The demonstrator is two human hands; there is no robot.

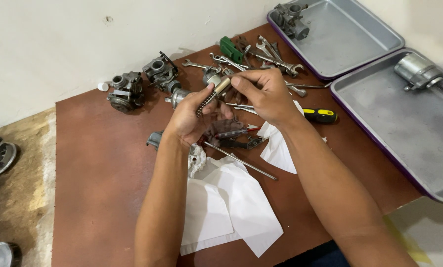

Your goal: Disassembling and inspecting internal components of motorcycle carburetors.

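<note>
Above the reddish-brown board (pixel 98 183), both hands meet over a scatter of parts. The left hand (pixel 189 116) is closed around a coiled metal spring (pixel 205 104), which runs slanting across its fingers, while the right hand (pixel 263 91) pinches a small brass-coloured cylinder (pixel 222 85) at the spring's upper end between thumb and fingertips. Beneath the hands lie white paper sheets (pixel 231 207), a thin metal rod (pixel 241 161) and a pair of pliers (pixel 236 138). A yellow-and-black screwdriver (pixel 319 115) rests just right of the right wrist. Wrenches (pixel 266 54) and carburetor bodies (pixel 127 91) lie farther back, near two grey trays (pixel 360 44).
</note>
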